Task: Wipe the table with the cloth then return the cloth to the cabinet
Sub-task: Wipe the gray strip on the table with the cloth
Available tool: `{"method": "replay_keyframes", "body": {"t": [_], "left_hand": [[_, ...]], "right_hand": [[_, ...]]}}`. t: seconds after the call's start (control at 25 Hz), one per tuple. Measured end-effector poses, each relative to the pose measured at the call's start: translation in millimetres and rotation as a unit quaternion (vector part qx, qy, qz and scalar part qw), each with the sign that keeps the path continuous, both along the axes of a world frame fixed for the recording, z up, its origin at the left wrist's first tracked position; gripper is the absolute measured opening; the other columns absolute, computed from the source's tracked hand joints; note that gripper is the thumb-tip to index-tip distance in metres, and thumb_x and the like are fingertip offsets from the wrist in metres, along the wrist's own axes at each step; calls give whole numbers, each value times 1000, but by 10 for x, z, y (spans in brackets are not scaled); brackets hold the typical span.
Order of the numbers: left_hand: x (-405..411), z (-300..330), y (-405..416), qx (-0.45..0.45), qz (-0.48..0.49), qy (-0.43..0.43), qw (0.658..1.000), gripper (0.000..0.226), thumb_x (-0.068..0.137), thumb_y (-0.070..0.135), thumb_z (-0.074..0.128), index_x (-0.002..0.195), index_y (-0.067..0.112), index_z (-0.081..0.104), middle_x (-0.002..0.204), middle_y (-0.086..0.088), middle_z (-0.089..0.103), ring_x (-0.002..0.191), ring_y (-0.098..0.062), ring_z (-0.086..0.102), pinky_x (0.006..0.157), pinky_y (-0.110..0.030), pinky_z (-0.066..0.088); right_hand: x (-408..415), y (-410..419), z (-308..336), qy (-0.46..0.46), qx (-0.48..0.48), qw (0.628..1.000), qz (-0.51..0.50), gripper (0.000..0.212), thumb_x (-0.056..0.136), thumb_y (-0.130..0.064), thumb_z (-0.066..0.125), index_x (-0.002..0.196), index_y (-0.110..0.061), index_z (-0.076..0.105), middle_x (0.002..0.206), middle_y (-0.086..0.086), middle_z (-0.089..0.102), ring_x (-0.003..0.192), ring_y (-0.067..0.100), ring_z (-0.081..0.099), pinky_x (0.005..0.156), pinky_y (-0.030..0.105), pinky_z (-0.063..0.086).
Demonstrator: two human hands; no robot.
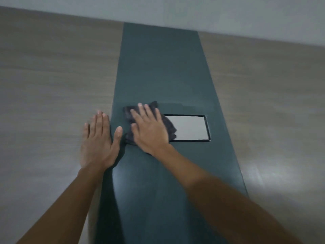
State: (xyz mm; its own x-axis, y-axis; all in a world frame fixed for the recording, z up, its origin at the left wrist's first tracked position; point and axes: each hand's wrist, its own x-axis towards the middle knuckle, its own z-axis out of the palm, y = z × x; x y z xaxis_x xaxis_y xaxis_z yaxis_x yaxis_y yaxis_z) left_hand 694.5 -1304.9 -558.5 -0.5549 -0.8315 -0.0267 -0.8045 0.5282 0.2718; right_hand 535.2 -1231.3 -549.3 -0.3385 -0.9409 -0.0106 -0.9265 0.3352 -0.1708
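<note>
On the wood-grain part of the bench (52, 85), at my left, my left hand (98, 140) lay flat with its fingers straight, its grip released, holding nothing; its thumb reached over the edge of the dark centre strip (158, 67). Just to the right of it, on that strip, lay the cloth (129, 113), dark and crumpled, and my right hand (149, 127) pressed down on it with the fingers spread, palm flat, not curled round it. The cloth's right edge overlapped the left end of the grey inset panel (190, 127) sunk into the strip. I judged the risk to lie there: with only a flat palm on it, the cloth could bunch, slide out from under my hand or catch on the panel's recessed rim, leaving a patch unwiped. The blur made finer detail uncertain. I counted one cloth, one panel, one dark strip, two hands. No cabinet was in view.
</note>
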Motion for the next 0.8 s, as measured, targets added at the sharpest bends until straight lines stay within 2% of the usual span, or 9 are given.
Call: {"method": "replay_keyframes", "body": {"t": [0.08,0.2,0.32,0.44,0.56,0.68,0.8], "left_hand": [[4,-12,-10,-1,-6,-6,1000,96,87,68,-19,158,7,4,166,-10,-3,154,-21,-5,124,-41,-6],[2,-9,-4,5,-14,0,1000,96,87,70,-20,158,9,1,166,-8,-7,153,-19,-8,124,-41,-7],[-3,21,16,34,-2,35,999,101,84,74,-20,158,8,3,166,-7,-4,153,-17,-6,124,-41,-6],[-177,50,230,28,-25,61,997,100,87,74,-12,157,5,7,166,-9,0,153,-18,-3,124,-40,-4],[-569,54,508,15,-44,69,997,93,92,70,-2,158,5,5,166,-9,-2,153,-18,-6,124,-36,-7],[-862,40,680,6,-19,67,998,92,92,70,-2,158,5,0,166,-10,-6,153,-19,-9,124,-38,-6],[-897,-7,704,-5,7,67,998,94,92,71,-3,157,3,-2,166,-13,-7,153,-21,-9,125,-38,-4]], "right_hand": [[12,-51,-16,-13,-5,1000,15,56,107,-38,32,160,-19,31,170,6,18,158,22,13,128,49,3],[-273,198,-41,-7,-1,1000,15,59,106,-43,27,161,-24,28,171,2,16,158,20,12,128,48,3],[-814,593,-14,3,4,999,-47,69,99,-51,13,162,-25,25,171,3,13,158,20,12,128,47,4],[-1330,1043,24,-5,14,991,-134,70,99,-51,13,163,-23,23,172,5,10,159,20,8,129,46,3],[-1322,1414,44,-15,0,983,-183,76,97,-52,6,162,-19,24,172,7,11,159,21,7,129,46,4],[-1207,1773,6,-21,-4,983,-180,75,97,-52,8,161,-18,29,170,6,18,159,20,8,129,45,4],[-1509,1586,58,-36,8,987,-156,71,98,-49,12,160,-20,29,170,3,20,159,19,7,129,45,3]]}}
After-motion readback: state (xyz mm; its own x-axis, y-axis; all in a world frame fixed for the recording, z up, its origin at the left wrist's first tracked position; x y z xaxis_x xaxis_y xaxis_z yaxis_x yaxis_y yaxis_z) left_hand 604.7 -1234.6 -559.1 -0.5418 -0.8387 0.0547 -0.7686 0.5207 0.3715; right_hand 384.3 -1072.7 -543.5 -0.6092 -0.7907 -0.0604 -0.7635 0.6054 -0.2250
